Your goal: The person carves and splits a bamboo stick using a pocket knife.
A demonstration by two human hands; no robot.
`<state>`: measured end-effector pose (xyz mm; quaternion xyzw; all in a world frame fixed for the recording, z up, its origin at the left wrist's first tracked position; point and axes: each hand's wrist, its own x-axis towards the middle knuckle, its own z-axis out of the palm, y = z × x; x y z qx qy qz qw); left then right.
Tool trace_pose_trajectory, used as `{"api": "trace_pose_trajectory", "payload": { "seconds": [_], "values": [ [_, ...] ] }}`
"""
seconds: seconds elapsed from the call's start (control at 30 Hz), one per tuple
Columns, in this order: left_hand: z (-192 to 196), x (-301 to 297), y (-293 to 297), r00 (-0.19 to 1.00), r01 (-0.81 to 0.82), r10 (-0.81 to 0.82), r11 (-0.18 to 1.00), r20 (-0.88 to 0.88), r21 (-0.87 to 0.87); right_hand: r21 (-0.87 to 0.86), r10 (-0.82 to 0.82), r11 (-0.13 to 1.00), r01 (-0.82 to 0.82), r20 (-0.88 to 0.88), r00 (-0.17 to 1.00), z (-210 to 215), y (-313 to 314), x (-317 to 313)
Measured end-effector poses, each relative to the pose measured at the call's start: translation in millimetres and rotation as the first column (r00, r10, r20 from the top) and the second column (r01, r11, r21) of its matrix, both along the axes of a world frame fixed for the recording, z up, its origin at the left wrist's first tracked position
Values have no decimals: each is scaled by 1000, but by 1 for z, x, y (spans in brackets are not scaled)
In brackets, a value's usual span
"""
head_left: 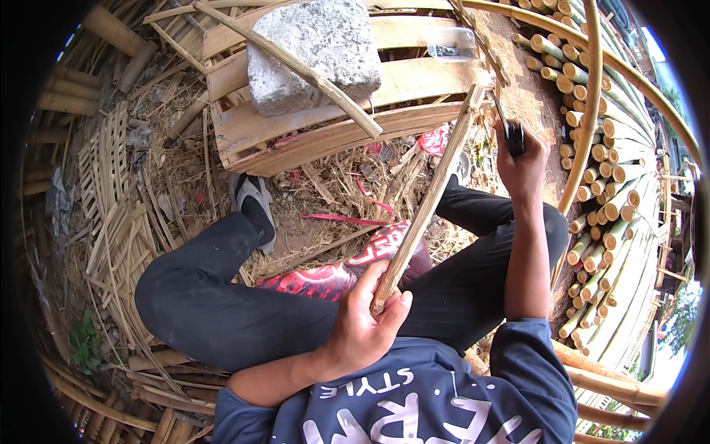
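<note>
- Cut bamboo poles point(614, 177) are lying stacked to the right of your right hand point(523, 164), and split strips point(115, 229) are spreading well to the left of your left hand point(366, 322).
- Ahead of both hands, a slatted tabletop point(416, 76) is carrying a rough grey block point(314, 55), ahead and to the left of your right hand, and a clear plastic container point(451, 44), nearer that hand.
- Your long split stick point(429, 203) is running slantwise between the hands, its near end sitting in your left hand and its far end reaching just left of your right, by the tabletop's corner.
- For good work with the blade, you should probably be keeping the stick from rolling, bracing its far end, and holding the edge at a shallow angle, working away from your left hand and your legs point(466, 303).
- Your left hand is closing around the stick, thumb and fingers curling in with little gap.
- Your right hand is clenching a black-handled tool point(515, 138), its thin blade pointing away from you and slightly left; whether it is touching the wood, you cannot tell from this view.
</note>
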<state>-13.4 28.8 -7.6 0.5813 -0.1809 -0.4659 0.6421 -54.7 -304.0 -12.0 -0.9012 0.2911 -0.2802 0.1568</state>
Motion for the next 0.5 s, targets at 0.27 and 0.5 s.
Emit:
{"api": "trace_pose_trajectory", "payload": {
  "seconds": [0.27,0.5],
  "values": [
    [-10,11,-4,977,24,-22,1000,-211,7,56,216,975,-214,-25,976,-2,24,8],
    [-11,12,-9,955,86,-81,996,-285,6,150,369,925,-348,-143,918,-3,49,12]
  ]
}}
